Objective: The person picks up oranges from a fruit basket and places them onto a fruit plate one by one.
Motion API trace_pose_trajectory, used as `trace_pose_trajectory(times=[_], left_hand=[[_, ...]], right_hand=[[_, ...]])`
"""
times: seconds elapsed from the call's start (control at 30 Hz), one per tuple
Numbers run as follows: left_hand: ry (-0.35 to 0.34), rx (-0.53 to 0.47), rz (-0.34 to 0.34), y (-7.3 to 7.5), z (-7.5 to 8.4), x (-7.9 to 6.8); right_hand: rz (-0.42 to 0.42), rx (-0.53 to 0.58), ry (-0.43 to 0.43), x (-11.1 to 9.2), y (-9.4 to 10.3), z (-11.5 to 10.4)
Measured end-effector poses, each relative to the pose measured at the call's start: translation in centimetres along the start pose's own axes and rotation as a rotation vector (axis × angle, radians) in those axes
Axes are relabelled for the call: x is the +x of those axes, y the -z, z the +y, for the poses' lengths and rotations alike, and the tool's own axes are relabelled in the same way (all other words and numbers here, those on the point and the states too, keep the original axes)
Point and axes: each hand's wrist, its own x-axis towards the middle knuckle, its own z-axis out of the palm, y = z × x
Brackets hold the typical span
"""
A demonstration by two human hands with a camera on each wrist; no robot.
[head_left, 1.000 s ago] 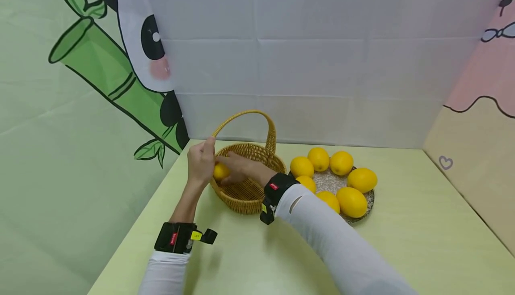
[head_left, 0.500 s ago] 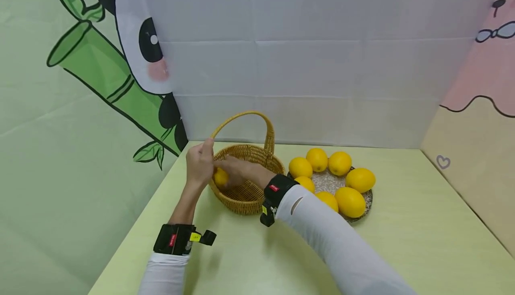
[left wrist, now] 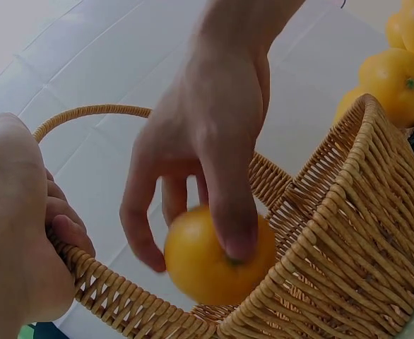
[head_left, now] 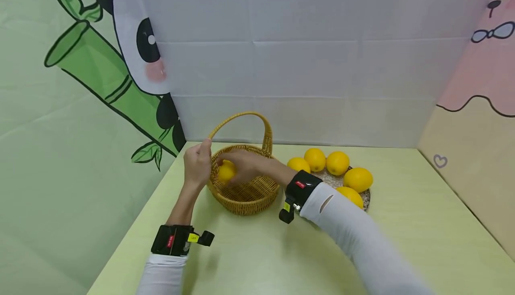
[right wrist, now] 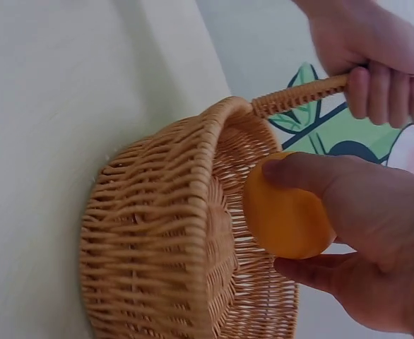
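A wicker basket (head_left: 245, 205) with an arched handle (head_left: 251, 114) stands on the table. My left hand (head_left: 197, 165) grips the handle on its left side, fingers wrapped round it as the right wrist view shows. My right hand (head_left: 249, 167) reaches over the basket's opening and holds a yellow-orange orange (right wrist: 285, 212) between thumb and fingers. In the left wrist view this orange (left wrist: 217, 258) is at the level of the rim, the thumb (left wrist: 235, 233) pressing its top near the stem end. No other fruit shows in the visible part of the basket.
Right of the basket, a round speckled plate (head_left: 366, 199) carries several more oranges (head_left: 358, 179) set around its edge. My right forearm (head_left: 346, 223) covers part of the plate. A fabric backdrop (head_left: 301, 85) stands behind the table's far edge.
My right hand and wrist have shifted right, bringing the orange away from the basket's left side and slightly up. The left hand keeps its grip on the handle.
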Motion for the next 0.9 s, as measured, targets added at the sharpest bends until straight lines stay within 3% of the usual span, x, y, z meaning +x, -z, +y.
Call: trace_pose_trajectory(times=[0.43,0.9], left_hand=[[0.012,0.000,0.027,-0.3,0.0,0.0],[0.001,0.009,0.024,-0.2,-0.1,0.1]], right_hand=[[0.144,0.052,0.088,-5.8,2.7,1.2],[0.296,0.077,0.060,-14.8,3.9,4.2]])
